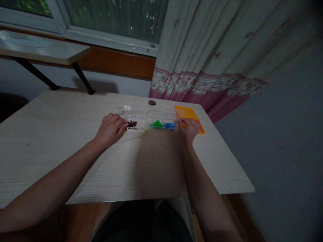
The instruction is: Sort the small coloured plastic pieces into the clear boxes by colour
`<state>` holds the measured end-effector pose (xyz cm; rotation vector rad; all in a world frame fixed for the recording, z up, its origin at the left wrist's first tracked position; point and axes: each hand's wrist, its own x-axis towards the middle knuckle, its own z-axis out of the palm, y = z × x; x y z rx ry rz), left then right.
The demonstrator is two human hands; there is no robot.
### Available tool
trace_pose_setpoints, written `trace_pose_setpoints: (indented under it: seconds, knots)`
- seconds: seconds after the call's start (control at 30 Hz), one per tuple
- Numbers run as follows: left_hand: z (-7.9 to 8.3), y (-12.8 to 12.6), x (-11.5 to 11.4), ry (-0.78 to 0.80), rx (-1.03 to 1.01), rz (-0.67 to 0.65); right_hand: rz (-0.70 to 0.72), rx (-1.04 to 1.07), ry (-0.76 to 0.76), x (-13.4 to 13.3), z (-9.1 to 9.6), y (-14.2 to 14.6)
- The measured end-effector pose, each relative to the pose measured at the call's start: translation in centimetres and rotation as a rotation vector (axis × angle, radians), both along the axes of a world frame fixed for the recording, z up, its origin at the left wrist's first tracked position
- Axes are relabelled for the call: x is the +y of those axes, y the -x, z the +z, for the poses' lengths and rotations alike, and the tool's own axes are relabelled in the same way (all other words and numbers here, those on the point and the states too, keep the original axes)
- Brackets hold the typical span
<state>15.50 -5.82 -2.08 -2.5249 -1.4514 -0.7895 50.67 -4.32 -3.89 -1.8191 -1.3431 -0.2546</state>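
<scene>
A clear plastic compartment box (138, 114) lies across the desk between my two hands, its see-through lid or rear part toward the wall. My left hand (111, 128) has its fingers closed on the box's left end. At the right end, my right hand (188, 130) pinches the edge between thumb and fingers. Separate compartments hold small dark brown pieces (132, 124), green pieces (156, 124) and blue pieces (169, 125). Small yellow pieces (146, 130) lie along the box's front side, with a few paler bits scattered on the desk. My left fingers hide the box's left corner.
An orange flat sheet or tray (191, 114) lies behind and beside my right hand. The pale wooden desk (101, 174) has a dark oval spot (152, 103) near its back edge. A raised shelf (50, 50) on black legs stands at the left; a curtain (202, 80) hangs behind.
</scene>
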Motion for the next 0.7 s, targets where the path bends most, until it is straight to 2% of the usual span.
trace_pose_setpoints:
  seconds: [0.33, 0.7]
  knots:
    - [0.2, 0.9, 0.3, -0.027, 0.038, 0.048, 0.026, -0.047, 0.080, 0.4, -0.8, -0.5]
    - [0.3, 1.1, 0.3, -0.017, 0.070, 0.041, 0.061, -0.032, 0.149, 0.3, -0.6, -0.2]
